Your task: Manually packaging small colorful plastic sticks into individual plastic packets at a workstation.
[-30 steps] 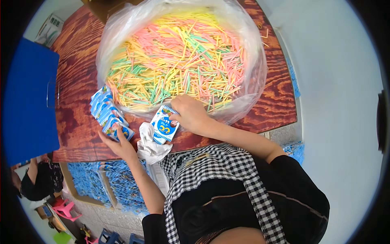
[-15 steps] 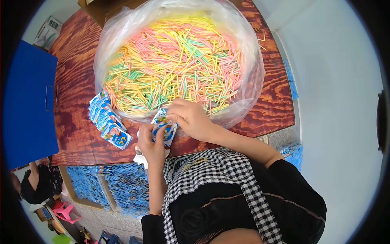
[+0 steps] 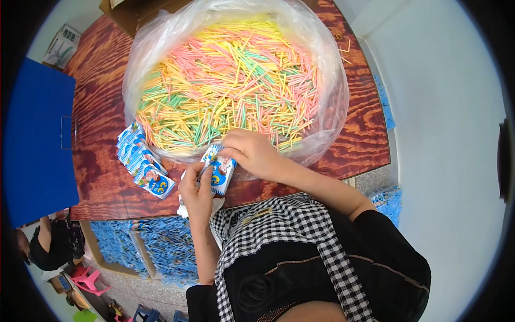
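Note:
Between my hands is a small blue-and-white printed packet [image 3: 222,174], held over the table's near edge. The thumb and fingers of my left hand [image 3: 197,189] pinch its left side. My right hand [image 3: 253,154] is closed at the packet's upper right corner, its fingertips curled down onto it. Just beyond lies a large clear plastic bag [image 3: 335,107], spread wide around a heap of thin pink, yellow and green sticks [image 3: 230,88]. To the left of my hands, several matching packets [image 3: 145,163] overlap in a row. Something white and crumpled [image 3: 183,208] shows under my left hand.
The wood-grain table [image 3: 99,161] carries everything. A blue panel [image 3: 40,139] stands at its left, and a cardboard box [image 3: 126,16] behind the bag. Below the table edge, trays hold many blue packets [image 3: 166,247]. Another person [image 3: 51,244] is at the lower left.
The packet's printed front is now less covered and turned more toward view. My left hand has shifted slightly left, while my right hand stays near the packet's top.

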Demonstrator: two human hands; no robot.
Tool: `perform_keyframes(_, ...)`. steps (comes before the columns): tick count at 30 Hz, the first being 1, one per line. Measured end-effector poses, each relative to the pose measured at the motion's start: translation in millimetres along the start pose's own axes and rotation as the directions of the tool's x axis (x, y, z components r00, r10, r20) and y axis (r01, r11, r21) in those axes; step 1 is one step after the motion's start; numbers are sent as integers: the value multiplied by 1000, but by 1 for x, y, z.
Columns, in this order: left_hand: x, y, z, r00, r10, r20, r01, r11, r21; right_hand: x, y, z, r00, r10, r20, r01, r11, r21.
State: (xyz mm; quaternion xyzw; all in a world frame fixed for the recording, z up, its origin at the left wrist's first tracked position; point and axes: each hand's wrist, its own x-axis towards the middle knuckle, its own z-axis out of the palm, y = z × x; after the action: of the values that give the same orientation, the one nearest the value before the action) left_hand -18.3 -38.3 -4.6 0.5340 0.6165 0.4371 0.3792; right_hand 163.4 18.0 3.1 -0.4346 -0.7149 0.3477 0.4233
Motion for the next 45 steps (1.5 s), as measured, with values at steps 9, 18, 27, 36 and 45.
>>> perform_keyframes(9, 5, 17, 5, 979, 199, 44, -201, 979, 42, 84, 54, -77, 981, -82, -175, -104, 537, -837)
perform_keyframes(18, 6, 15, 8, 979, 196, 51, -197, 980, 19, 98, 64, -77, 986, 56, -155, -162, 507, -846)
perform_keyframes(27, 12, 7, 10, 990, 131, 57, -122, 983, -138, 91, 60, -98, 933, 321, -160, -338, 936, -97)
perform_keyframes(36, 23, 20, 24, 995, -19, 98, 58, 911, -408, 69, 35, -102, 971, 136, -196, -223, 802, -553)
perform_keyframes(45, 37, 33, 40, 995, -70, 64, 94, 848, -522, 62, 41, -99, 982, 57, -182, -167, 723, -671)
